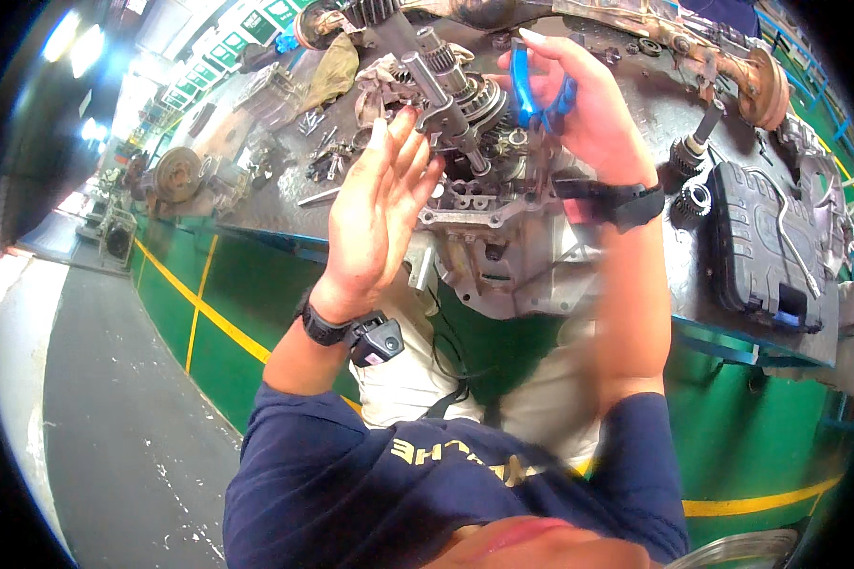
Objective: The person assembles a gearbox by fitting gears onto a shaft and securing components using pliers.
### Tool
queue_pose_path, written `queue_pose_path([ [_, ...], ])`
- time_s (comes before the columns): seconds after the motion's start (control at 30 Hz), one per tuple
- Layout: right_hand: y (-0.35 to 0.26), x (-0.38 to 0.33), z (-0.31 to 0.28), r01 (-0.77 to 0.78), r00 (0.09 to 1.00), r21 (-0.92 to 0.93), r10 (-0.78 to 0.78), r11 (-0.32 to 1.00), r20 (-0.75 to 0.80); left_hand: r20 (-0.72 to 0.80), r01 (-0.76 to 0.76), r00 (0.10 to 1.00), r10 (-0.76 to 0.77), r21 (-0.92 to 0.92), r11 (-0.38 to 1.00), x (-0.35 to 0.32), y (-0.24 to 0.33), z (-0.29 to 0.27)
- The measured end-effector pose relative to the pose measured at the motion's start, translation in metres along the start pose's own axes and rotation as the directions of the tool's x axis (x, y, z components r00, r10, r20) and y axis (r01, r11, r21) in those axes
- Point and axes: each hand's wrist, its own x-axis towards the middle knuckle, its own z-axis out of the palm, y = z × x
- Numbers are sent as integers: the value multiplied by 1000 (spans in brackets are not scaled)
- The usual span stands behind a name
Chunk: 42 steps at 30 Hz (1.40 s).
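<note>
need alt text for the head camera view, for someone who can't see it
A person's right hand holds blue-handled pliers over a geared shaft standing in an open metal gearbox housing on a workbench. The left hand is open, fingers beside the shaft. A black tool case lies to the right.

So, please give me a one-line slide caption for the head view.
Left hand open beside a gear shaft; right hand holds blue-handled pliers over the gearbox housing.

Mechanical workshop, greasy workbench point(636, 104), gear parts point(697, 197), tool case point(764, 248)
</note>
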Motion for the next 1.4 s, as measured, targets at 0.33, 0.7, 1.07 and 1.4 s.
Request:
queue_pose_path([
  [0.33, -3, -4, 10, -6, 998, -84, 1, 996, -63, 90, -2, 996, 8, -60, 998, -1, -8, -6],
  [0.7, 4, 0, 5, 17, 998, -108, -24, 994, -63, -137, -66, 989, 53, -91, 994, -7, -41, 13],
  [1.07, 2, -5, 26, 117, 993, -158, -114, 980, 30, -31, -143, 990, 141, -87, 986, 4, -46, 22],
  [1.4, 13, -22, 25, 75, 944, -352, -180, 933, -276, -2, -109, 994, 110, -112, 988, 9, -40, 20],
])
